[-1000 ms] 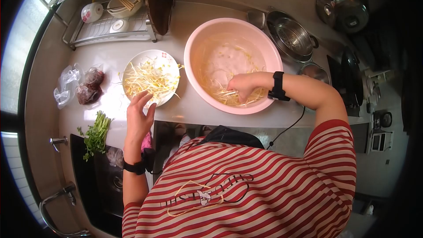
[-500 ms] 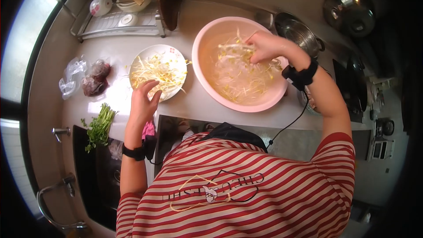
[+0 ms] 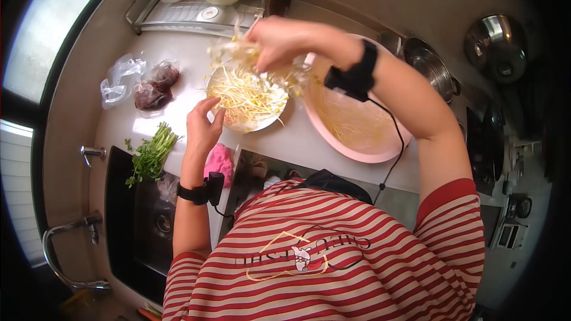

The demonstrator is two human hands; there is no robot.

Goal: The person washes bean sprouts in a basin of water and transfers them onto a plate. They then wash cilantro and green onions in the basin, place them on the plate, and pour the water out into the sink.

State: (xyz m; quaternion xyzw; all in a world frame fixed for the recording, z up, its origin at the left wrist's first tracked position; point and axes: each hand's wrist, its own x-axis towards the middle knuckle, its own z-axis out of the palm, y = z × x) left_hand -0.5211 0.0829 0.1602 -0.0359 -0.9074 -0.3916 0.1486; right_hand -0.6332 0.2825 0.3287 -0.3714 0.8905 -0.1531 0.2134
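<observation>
My right hand (image 3: 276, 41), somewhat blurred, grips a bunch of bean sprouts (image 3: 233, 54) over the far side of a white plate (image 3: 275, 120). Loose ends of the bunch hang out around the fingers. A pile of bean sprouts (image 3: 244, 100) covers most of the plate. At the plate's near left edge is my left hand (image 3: 202, 123), thumb and fingers apart, with nothing in it. Right of the plate stands a pink basin (image 3: 380, 157), partly hidden by my right arm. It holds water with more sprouts in it.
Left of the plate lie a clear plastic bag (image 3: 123, 80) and dark bagged lumps (image 3: 153, 92). Leafy greens (image 3: 151, 153) hang over the edge of the black sink (image 3: 134, 244), near a pink cloth (image 3: 220, 163). A dish rack (image 3: 178, 16) and a steel pot (image 3: 429, 65) stand behind.
My right hand has moved left from the basin to over the plate, carrying bean sprouts. Fewer sprouts show in the basin. My left hand stays by the plate's edge. The view has shifted.
</observation>
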